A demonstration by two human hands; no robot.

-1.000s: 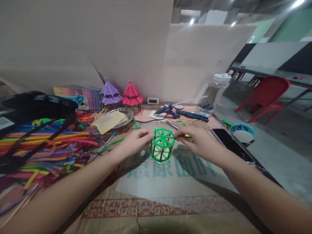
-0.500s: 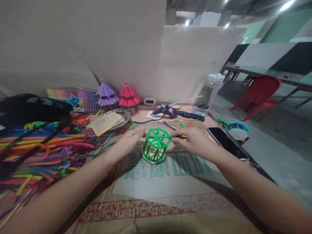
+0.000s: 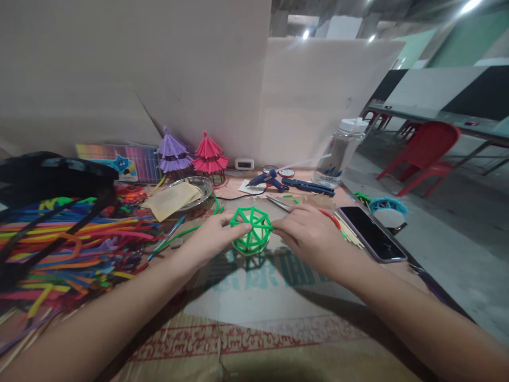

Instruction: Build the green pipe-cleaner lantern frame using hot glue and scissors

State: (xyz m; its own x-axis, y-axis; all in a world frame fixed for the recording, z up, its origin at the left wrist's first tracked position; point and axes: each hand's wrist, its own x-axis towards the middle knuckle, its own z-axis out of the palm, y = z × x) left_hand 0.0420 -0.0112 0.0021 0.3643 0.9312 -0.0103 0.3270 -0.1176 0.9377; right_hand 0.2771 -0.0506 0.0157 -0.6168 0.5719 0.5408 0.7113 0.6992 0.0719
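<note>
Left of everything there's a heap of colourful strips point(image 3: 99, 239), then the left hand point(image 3: 210, 236). Its thumb has just moved from the left edge to lie across the top of the green frame point(image 3: 260, 227), its other fingers tucked around the left side. The frame's tipped too, so the spoked top faces the camera more and the side posts hardly show. Looks like a steadier hold to me. It's sitting between both hands, over the printed sheet point(image 3: 254, 313); can't tell if its base touches down. Bright green, many-sided rim, spokes like a wheel, paler green inside. Over on the right, the right hand point(image 3: 312, 231) has its fingers narrowed, seemingly pinching the rim where a spoke ends.
</note>
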